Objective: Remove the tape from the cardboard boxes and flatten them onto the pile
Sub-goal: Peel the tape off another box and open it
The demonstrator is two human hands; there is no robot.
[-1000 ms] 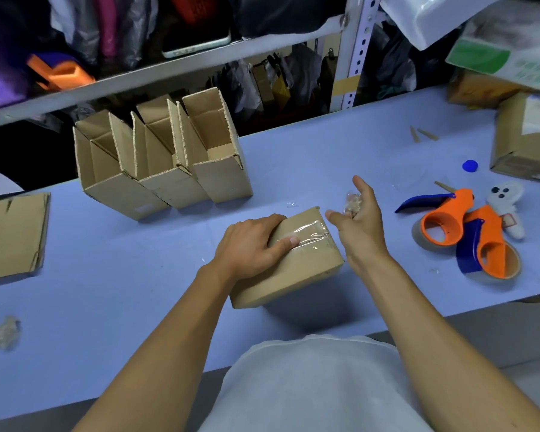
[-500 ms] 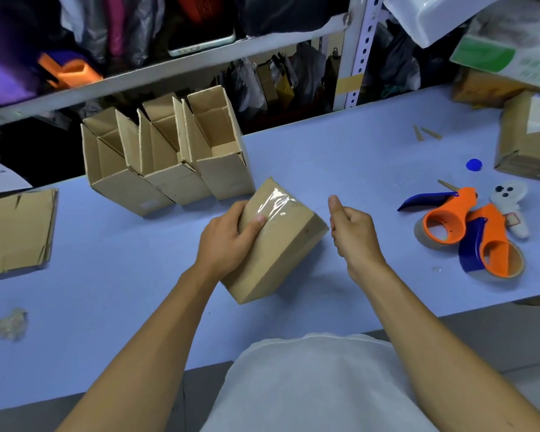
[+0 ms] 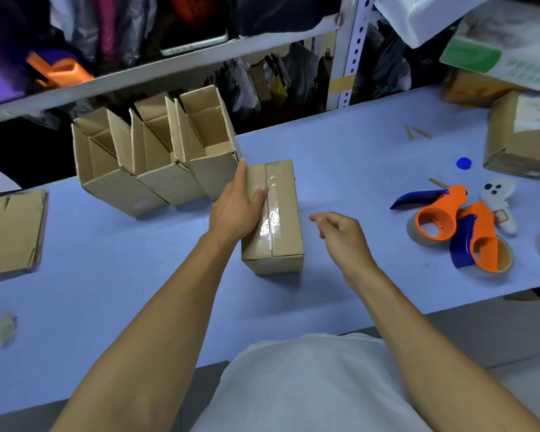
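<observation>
I'm steadying a sealed cardboard box (image 3: pixel 281 213) on the blue bench (image 3: pixel 106 275), just in front of three opened boxes (image 3: pixel 156 157). My left hand (image 3: pixel 236 207) is holding its left side, thumb on the clear tape strip (image 3: pixel 270 219) running along the top seam. My right hand (image 3: pixel 340 235) is hovering just beside it, fingers loosely curled, holding nothing. Step as I judge it: starting the peel; next I'm needing a tape end to pick up. Flattened cardboard (image 3: pixel 11 232) is lying far left. No readable writing; the label on the far-right box (image 3: pixel 524 135) is too blurred.
</observation>
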